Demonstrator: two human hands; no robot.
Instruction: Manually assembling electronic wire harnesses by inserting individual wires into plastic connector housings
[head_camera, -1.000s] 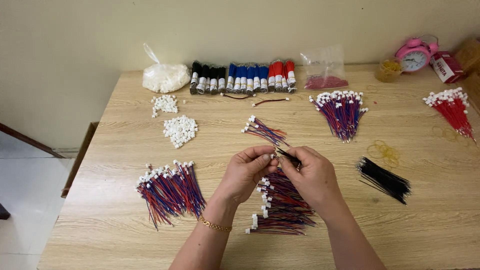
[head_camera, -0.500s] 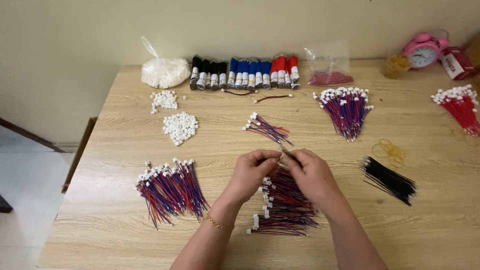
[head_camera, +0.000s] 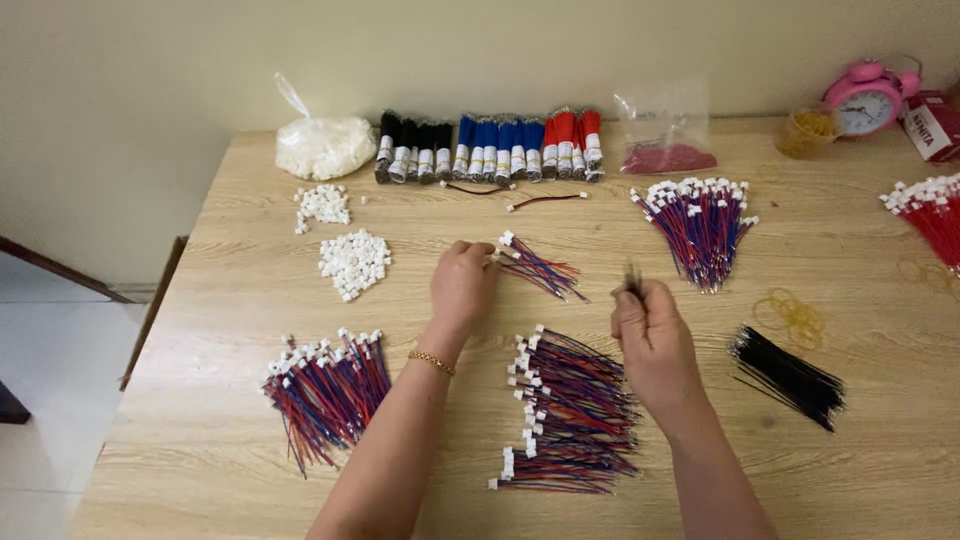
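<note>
**Thin wire leads, taken by the plug end**

Nearest, a large pile of red-and-blue leads (head_camera: 570, 415) lies between the forearms. The right hand (head_camera: 652, 338) is clenched around something thin and dark (head_camera: 633, 280); what it is I cannot tell. Further off, the left hand (head_camera: 463, 285) pinches the white-plug end of a small wire bundle (head_camera: 538, 266) on the worktop (head_camera: 250, 460). These leads look light, limp and tangle-prone; the stiff plug probably gives the surest hold.

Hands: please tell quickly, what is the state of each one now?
Left hand: fingers closed at the white-plug end of the small wire bundle on the table.
Right hand: closed, pinching a thin dark piece; what it is cannot be told.
</note>
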